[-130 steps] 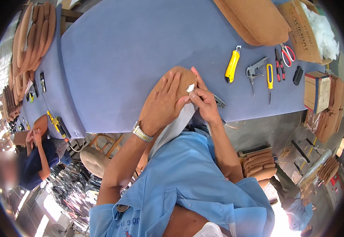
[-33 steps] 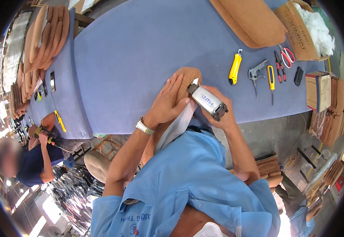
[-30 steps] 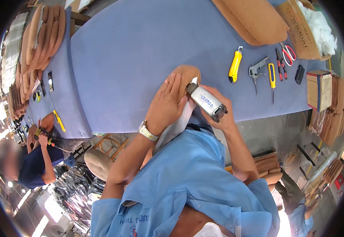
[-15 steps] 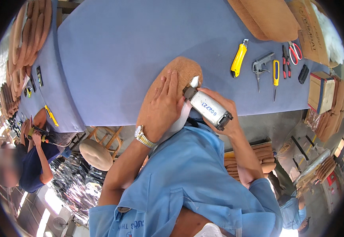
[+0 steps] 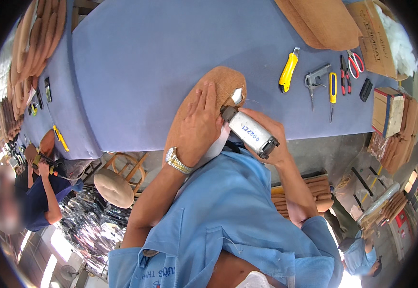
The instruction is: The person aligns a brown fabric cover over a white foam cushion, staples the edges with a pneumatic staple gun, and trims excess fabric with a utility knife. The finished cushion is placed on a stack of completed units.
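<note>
A brown fabric-covered padded piece, long with a rounded end, rests at the near edge of the blue table. My left hand lies flat across it, fingers stretched toward the rounded end. My right hand is wrapped around a silver staple gun with a dark nose. That nose is against the right edge of the piece, beside my left thumb. Just beyond it, a white patch shows at the fabric's edge. A strip of white material hangs below my left hand. The nose's contact point is hidden.
At right lie a yellow utility knife, an air blow gun, a yellow screwdriver, pliers and red-handled scissors. Brown cushions and a cardboard box stand behind them. A co-worker works at left.
The staple gun's nose has shifted slightly left along the piece's edge. My left hand keeps lying flat on the piece. The view has moved a little.
</note>
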A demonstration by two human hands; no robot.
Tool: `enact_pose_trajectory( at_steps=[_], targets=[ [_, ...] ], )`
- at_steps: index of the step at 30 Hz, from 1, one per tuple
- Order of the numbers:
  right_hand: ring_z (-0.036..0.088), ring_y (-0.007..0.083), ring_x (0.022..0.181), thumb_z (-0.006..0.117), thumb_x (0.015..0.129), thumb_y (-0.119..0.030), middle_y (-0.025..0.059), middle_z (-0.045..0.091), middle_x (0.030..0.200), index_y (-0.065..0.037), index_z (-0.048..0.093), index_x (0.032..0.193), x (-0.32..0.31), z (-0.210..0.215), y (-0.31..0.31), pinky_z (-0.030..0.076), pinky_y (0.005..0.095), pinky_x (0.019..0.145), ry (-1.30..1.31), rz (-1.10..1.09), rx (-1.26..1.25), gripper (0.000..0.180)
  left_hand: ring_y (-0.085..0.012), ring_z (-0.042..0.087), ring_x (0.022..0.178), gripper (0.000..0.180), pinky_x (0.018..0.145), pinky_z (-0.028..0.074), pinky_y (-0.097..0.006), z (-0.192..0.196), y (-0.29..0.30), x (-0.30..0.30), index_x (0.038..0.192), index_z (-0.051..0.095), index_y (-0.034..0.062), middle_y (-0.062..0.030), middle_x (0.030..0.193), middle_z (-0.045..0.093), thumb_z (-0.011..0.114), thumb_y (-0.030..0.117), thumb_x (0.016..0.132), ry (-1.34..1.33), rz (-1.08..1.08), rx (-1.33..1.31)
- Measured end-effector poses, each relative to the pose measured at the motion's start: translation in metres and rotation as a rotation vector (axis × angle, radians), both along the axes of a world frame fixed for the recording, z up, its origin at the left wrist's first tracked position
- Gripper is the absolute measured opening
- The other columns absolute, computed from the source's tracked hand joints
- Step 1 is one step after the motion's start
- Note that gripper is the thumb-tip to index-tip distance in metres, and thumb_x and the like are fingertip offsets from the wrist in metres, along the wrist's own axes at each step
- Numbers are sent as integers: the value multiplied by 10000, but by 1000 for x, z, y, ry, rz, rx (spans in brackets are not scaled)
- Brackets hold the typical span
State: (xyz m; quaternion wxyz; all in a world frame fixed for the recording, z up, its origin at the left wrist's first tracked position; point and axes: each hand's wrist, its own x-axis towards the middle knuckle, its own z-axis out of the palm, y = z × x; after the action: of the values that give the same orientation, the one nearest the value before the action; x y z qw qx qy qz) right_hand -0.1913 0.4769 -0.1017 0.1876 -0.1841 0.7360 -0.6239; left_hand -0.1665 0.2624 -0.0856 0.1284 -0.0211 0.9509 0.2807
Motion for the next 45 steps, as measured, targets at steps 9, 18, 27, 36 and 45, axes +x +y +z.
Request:
enact_pose_trajectory(
  at_steps=[9,18,27,36,45],
  targets=[
    [737,301,1044,832,737,-147,158,738,1209,-65,621,1411,-8,13,-3,563,352,924,-220,72,126,710,-415,432,1488,863,1131,479,-535,1,4,0,1603,305,-32,-227,1631,411,726,101,861,-53,25,-47],
    [736,322,1070,830,744,-140,179,735,1225,-41,633,1412,13,-5,-3,565,370,929,-13,-30,22,703,-427,432,1482,904,1151,461,-545,0,3,2,1606,280,-30,-240,1608,437,739,90,837,-42,30,-39],
    [738,303,1060,814,765,-120,175,737,1222,-33,633,1403,9,5,0,563,367,921,-100,49,35,669,-413,438,1485,910,1161,447,-542,4,0,1,1599,280,-69,-274,1595,441,732,71,822,-98,65,18],
    [743,269,1050,796,788,-116,153,740,1195,-57,631,1391,10,17,-11,562,333,912,-226,30,107,628,-410,392,1520,930,1182,404,-567,-5,3,4,1628,284,-5,-264,1644,376,749,144,837,-114,76,32],
    [728,278,1113,743,798,-37,155,729,1247,-47,615,1405,18,5,-13,557,349,954,-61,15,44,620,-339,135,1625,754,1305,172,-450,-22,-81,-11,1681,209,80,-211,1735,201,546,400,1088,-474,185,1092]
  ],
)
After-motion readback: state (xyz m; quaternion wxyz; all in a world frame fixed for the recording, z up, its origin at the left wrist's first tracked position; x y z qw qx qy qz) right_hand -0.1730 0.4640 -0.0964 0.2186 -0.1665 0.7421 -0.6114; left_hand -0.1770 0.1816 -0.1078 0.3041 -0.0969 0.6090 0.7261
